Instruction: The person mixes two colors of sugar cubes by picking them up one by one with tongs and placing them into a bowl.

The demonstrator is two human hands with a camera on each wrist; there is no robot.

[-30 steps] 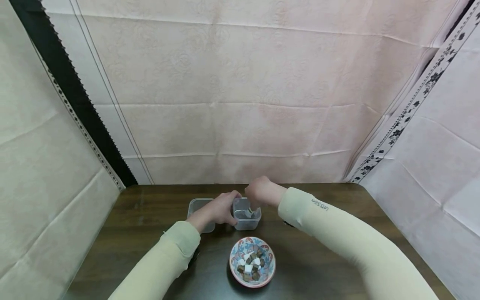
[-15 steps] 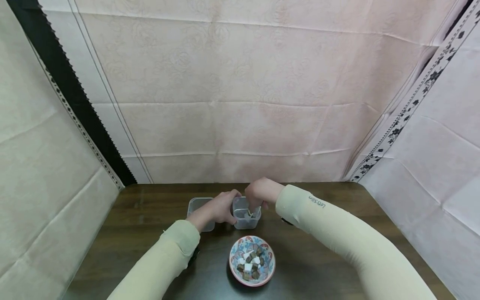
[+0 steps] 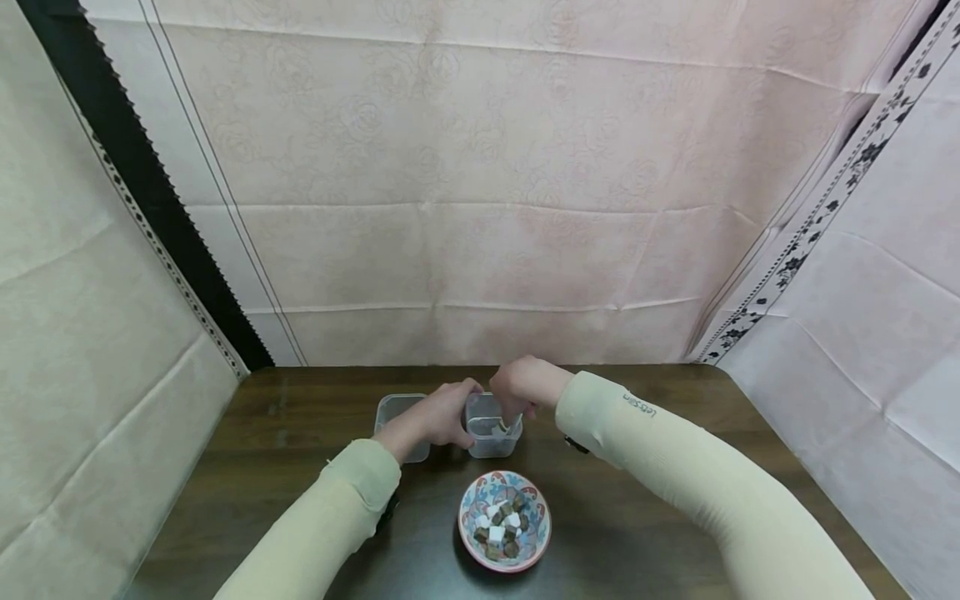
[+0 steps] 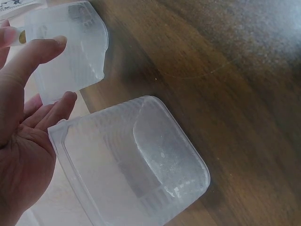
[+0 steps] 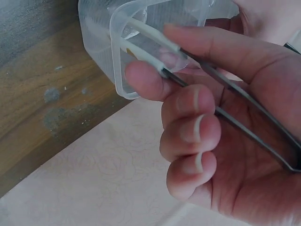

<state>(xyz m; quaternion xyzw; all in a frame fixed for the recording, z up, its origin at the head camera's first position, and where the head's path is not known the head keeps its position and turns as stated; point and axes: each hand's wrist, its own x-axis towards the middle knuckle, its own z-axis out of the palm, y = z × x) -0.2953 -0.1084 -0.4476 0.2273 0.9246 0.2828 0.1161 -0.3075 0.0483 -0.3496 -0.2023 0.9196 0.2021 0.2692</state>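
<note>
My right hand (image 3: pixel 521 387) holds tweezers (image 5: pixel 254 138) with pale tips, pinched between thumb and index finger in the right wrist view. Their two tips stand apart and reach into the right-hand clear plastic container (image 3: pixel 491 447). A small clear, shiny piece (image 5: pixel 135 27) shows near the tips; whether they touch it I cannot tell. My left hand (image 3: pixel 438 417) grips that same container from the left, thumb and fingers on opposite sides. Beneath my left wrist stands a second clear plastic container (image 4: pixel 141 160), partly covered by the hand in the head view.
Nearer me on the dark wooden table (image 3: pixel 300 492) stands a small patterned bowl (image 3: pixel 504 570). Several brown and white cubes (image 3: pixel 497 537) lie in it. Pale cloth (image 3: pixel 480 267) hangs behind the table and at both sides.
The right hand with the tweezers has turned slightly over the container, its fingers showing a little more now. The left hand, containers and bowl stay put.
</note>
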